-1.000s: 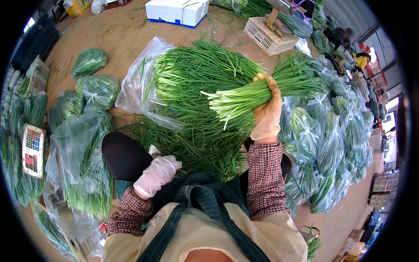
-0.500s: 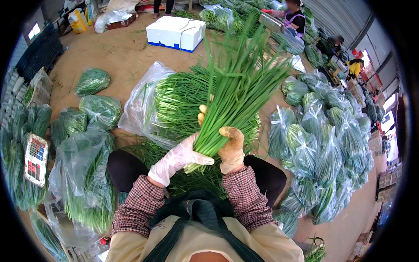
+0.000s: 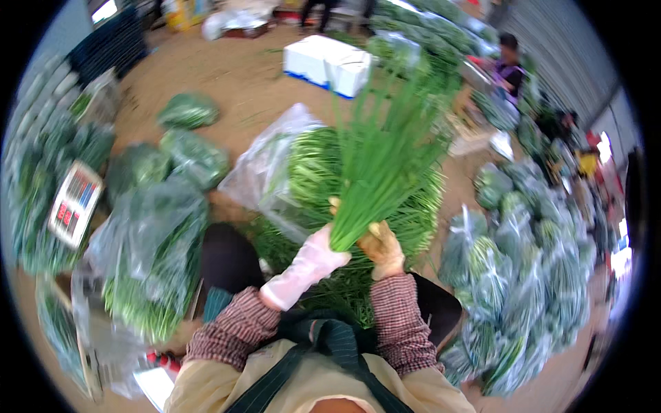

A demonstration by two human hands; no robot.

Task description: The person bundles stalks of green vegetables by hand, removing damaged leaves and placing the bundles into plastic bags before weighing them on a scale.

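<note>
A large bunch of green garlic chives (image 3: 389, 168) is held upright in front of me, leaf tips fanned away and pale cut ends toward me. My left hand (image 3: 322, 249), in a white glove, wraps around its lower stems. My right hand (image 3: 383, 252), in a yellowish stained glove, is curled against the right side of the stems near the base; some of its fingers are hidden. Beyond and beneath the bunch, a heap of chives (image 3: 313, 165) lies on a spread clear plastic bag (image 3: 265, 155). Loose chives (image 3: 344, 303) lie between my knees.
Bagged greens (image 3: 520, 275) are piled at right, and more bags (image 3: 155, 255) stand at left beside a scale display (image 3: 76, 204). A white foam box (image 3: 327, 63) sits on the floor ahead. A person (image 3: 508, 72) works at the far right.
The whole view has shifted and blurred, with surroundings moving rightward. The bunch stays in both hands. My right thumb no longer lies across the front of the stems.
</note>
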